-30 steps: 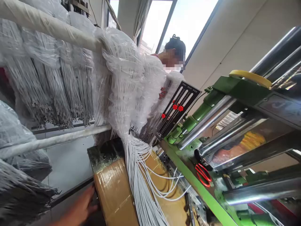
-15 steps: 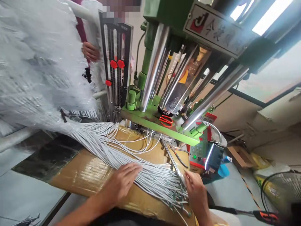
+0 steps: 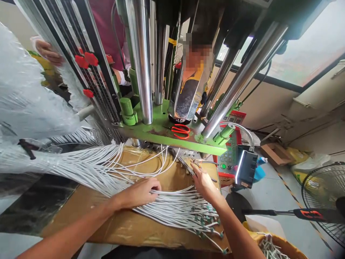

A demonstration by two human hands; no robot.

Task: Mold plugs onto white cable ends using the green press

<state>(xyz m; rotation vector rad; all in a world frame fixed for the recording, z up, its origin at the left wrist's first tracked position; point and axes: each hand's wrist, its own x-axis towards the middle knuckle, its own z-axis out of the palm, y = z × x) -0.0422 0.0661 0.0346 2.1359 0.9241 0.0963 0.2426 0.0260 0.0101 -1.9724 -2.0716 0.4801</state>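
Observation:
A thick bundle of white cables [image 3: 172,208] fans across a tape-wrapped cardboard board [image 3: 118,223] in front of a green press machine [image 3: 167,129]. My left hand [image 3: 140,192] rests on the cables with its fingers curled over a few strands. My right hand [image 3: 202,181] reaches forward to the metal fixture under the machine's green plate, its fingertips pinched near a thin metal rod [image 3: 185,167]. The cable ends with small green tips [image 3: 207,223] lie near my right forearm.
Red scissors [image 3: 180,131] lie on the green plate between shiny steel columns [image 3: 140,61]. A control box with a lamp [image 3: 244,167] stands right. Plastic-wrapped cable bundles [image 3: 29,104] hang left. Another person's hand [image 3: 47,52] works behind the machine. A fan [image 3: 323,198] is at the right.
The view swung from the hanging bundles down onto the board. My left hand came up onto the cables and curled; my right hand moved forward from the cable ends to the fixture.

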